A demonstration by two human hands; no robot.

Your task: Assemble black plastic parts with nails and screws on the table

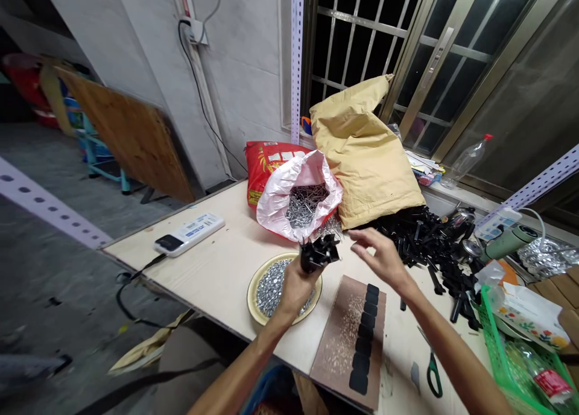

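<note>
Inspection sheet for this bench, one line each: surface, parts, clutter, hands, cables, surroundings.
Surface: pale tabletop; brown board on it bears black pads.
Parts: bundled black parts; loose black pile; bowl of small metal pieces; open red bag of metal fasteners.
Clutter: white device, green-handled tool, green basket.
Hands: left hand grips the bundled black parts; right hand open, nothing seen in it.
Cables: black cable from the white device over the table edge; wall cable.
Surroundings: barred window; leaning wooden panel.
</note>
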